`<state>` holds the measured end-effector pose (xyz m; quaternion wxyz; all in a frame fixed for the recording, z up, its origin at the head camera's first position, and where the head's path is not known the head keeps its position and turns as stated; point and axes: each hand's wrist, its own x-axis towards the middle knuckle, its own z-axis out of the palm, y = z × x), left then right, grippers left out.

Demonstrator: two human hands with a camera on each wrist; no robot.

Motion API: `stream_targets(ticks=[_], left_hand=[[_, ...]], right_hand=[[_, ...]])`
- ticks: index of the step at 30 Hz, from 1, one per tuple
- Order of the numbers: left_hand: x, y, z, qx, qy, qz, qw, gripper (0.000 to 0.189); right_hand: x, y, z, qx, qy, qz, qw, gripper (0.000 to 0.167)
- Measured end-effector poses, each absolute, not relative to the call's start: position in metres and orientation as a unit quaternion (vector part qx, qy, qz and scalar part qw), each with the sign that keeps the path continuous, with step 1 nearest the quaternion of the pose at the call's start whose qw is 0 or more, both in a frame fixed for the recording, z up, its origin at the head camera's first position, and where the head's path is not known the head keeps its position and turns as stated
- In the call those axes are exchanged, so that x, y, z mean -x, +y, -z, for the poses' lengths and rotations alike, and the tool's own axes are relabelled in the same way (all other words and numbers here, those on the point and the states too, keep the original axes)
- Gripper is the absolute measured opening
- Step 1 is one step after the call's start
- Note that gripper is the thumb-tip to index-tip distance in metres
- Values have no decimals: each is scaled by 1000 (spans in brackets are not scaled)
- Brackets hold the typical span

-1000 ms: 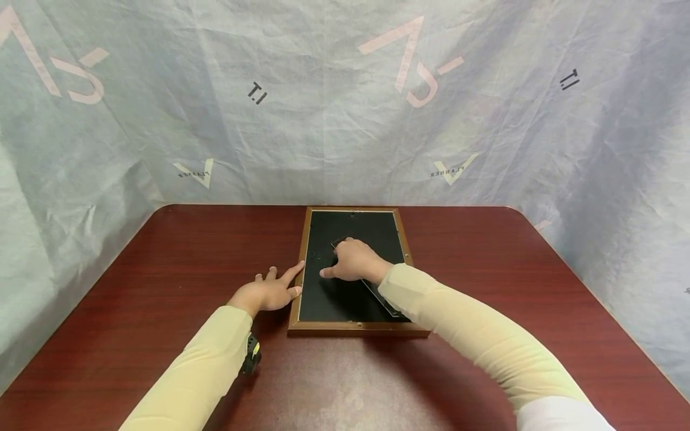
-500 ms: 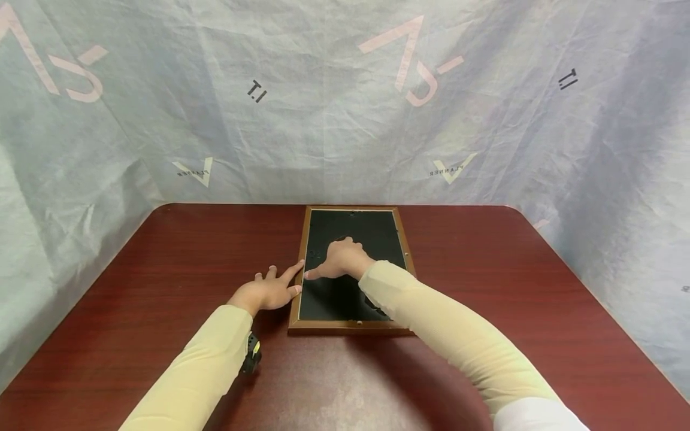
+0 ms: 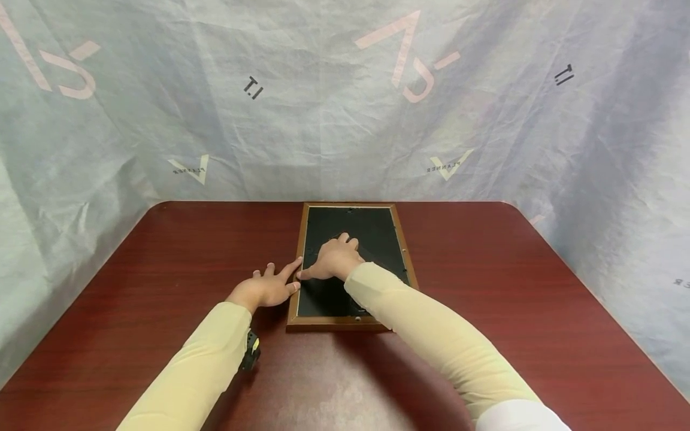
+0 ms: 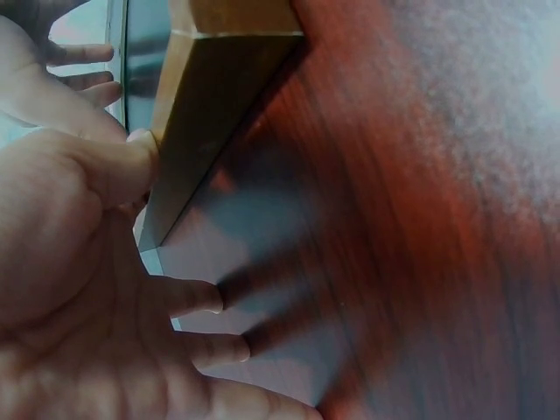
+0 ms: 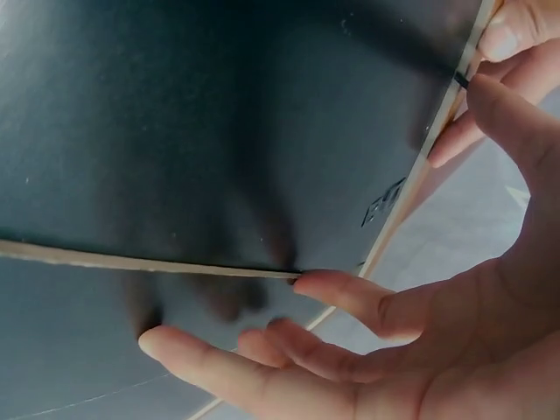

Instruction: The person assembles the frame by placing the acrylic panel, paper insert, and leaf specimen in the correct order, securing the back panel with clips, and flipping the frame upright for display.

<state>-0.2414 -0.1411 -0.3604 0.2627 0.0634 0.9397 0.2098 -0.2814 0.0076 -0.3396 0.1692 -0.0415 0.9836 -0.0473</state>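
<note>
A wooden picture frame [image 3: 295,299] lies back side up on the table, its black backing board [image 3: 323,302] showing. My left hand [image 3: 264,291] has its fingers spread, thumb and index fingertip at the frame's left edge; in the left wrist view the thumb [image 4: 131,162] rests against the wooden side. My right hand [image 3: 334,257] reaches over the board. In the right wrist view its thumb [image 5: 507,114] presses at a small dark tab [image 5: 461,79] on the frame's inner edge. Its index fingertip touches the tan edge of a black flap [image 5: 149,262] on the board.
The frame sits near the back of a reddish-brown table [image 3: 485,269]. A grey printed cloth [image 3: 302,120] hangs behind and along both sides. A black device [image 3: 250,351] is strapped at my left wrist.
My right hand has moved left across the backing board, its thumb now at the frame's left edge. The flap, raised earlier, now lies lower. My left hand has stayed in place.
</note>
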Motion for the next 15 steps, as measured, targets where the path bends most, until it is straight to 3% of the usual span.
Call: stream_targets(ticks=[15], left_hand=[[240,-140,356,-63,938,-217,262,63]], right_hand=[[283,7,341,7,982,72,174,107]])
